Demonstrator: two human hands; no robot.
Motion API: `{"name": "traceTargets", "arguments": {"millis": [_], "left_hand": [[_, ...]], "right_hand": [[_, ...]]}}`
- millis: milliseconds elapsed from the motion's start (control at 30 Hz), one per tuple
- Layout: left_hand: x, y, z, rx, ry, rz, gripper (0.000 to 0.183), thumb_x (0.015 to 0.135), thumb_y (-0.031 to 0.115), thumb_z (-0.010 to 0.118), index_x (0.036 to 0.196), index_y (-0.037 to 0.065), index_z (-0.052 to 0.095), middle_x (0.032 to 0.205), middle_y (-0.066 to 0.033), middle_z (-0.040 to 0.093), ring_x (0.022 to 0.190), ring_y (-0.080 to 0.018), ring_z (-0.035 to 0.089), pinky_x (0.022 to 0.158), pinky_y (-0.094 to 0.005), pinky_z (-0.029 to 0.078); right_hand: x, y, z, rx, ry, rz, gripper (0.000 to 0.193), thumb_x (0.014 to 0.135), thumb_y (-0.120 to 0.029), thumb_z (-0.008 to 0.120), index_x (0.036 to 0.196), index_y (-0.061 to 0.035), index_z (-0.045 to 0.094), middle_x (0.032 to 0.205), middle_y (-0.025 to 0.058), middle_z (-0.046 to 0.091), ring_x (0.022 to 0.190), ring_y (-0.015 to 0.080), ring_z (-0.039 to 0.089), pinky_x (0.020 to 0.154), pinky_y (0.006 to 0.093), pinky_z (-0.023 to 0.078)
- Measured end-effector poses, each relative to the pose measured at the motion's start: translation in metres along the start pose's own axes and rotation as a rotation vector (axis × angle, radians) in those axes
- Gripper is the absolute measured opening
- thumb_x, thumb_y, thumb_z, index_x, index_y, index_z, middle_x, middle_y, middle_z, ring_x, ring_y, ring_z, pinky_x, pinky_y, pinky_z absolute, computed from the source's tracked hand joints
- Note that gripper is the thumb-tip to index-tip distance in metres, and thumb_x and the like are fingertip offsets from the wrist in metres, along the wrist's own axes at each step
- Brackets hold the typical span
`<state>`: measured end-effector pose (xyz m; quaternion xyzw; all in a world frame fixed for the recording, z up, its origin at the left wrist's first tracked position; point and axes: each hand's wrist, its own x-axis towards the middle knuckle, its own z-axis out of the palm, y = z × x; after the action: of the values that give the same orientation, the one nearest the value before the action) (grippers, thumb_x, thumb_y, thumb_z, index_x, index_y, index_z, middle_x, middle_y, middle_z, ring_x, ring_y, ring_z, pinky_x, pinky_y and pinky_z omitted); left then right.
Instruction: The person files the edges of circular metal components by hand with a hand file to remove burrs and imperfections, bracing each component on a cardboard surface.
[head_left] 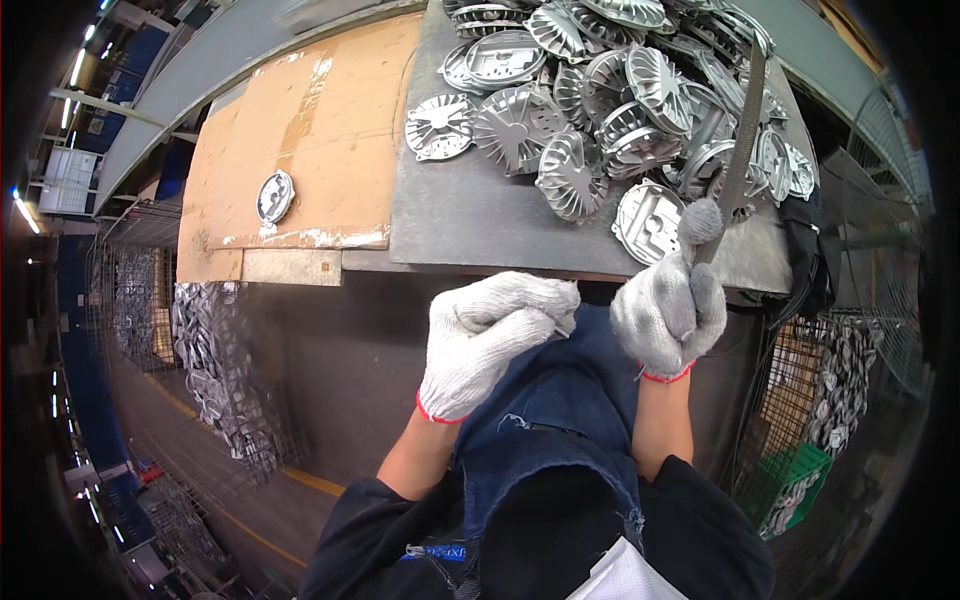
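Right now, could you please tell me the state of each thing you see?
Left hand: gloved, fingers curled
Right hand: gloved, closed
File: gripped, raised
Metal pile: heaped on table
Cardboard: taped, edges worn
Lone part: lying on cardboard
Crate: holding parts

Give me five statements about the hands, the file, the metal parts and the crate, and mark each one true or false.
1. The right hand holds the file. True.
2. A single part lies on the cardboard. True.
3. The pile of parts lies on the cardboard too. False: it lies on the grey tabletop.
4. The left hand wears a white glove. True.
5. The crate at lower right is red. False: it is green.
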<state>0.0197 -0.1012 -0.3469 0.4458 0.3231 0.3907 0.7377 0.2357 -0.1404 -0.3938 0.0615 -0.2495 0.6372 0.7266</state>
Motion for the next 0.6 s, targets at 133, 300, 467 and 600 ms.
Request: {"name": "traceTargets", "arguments": {"millis": [133, 300, 467, 600], "left_hand": [[-0.009, -0.002, -0.057, -0.080, -0.303, -0.063, 0.015, 0.100, -0.003, 0.076, 0.112, -0.009, 0.082, 0.109, -0.0196, 0.083, 0.103, -0.0241, 0.079, 0.094, -0.0374, 0.064], [-0.065, 0.028, -0.199, 1.368, 0.105, -0.328, 0.020, 0.094, 0.020, 0.085, 0.105, 0.004, 0.089, 0.106, -0.0151, 0.085, 0.096, -0.0230, 0.082, 0.089, -0.0341, 0.064], [-0.027, 0.054, -0.179, 1.031, 0.397, 0.116, 0.019, 0.106, 0.010, 0.077, 0.121, -0.001, 0.082, 0.121, -0.0091, 0.081, 0.102, -0.0159, 0.073, 0.091, -0.0300, 0.058], [0.083, 0.021, -0.150, 1.022, 0.305, 0.325, 0.025, 0.108, 0.019, 0.077, 0.126, 0.003, 0.081, 0.127, -0.0112, 0.080, 0.113, -0.0214, 0.074, 0.099, -0.0337, 0.058]], "right_hand": [[-0.002, -0.004, 0.013, -0.003, 0.051, 0.046, 0.061, 0.119, -0.024, 0.052, 0.176, -0.0127, 0.033, 0.052, -0.0028, 0.042, 0.031, 0.0108, 0.042, 0.028, 0.0295, 0.036], [-0.020, -0.037, 0.031, -0.794, 0.463, 0.323, 0.050, 0.104, -0.011, 0.067, 0.148, 0.0067, 0.052, 0.058, 0.0036, 0.045, 0.038, 0.0142, 0.041, 0.037, 0.0313, 0.033], [-0.017, -0.017, 0.031, -0.899, 0.552, 0.516, 0.046, 0.107, -0.009, 0.064, 0.149, 0.0054, 0.054, 0.061, 0.0012, 0.048, 0.042, 0.0108, 0.043, 0.041, 0.0288, 0.035], [-0.007, 0.007, 0.028, -0.990, 0.672, 0.632, 0.039, 0.111, -0.013, 0.062, 0.150, -0.0054, 0.060, 0.069, -0.0023, 0.052, 0.046, 0.0084, 0.048, 0.043, 0.0273, 0.038]]}}
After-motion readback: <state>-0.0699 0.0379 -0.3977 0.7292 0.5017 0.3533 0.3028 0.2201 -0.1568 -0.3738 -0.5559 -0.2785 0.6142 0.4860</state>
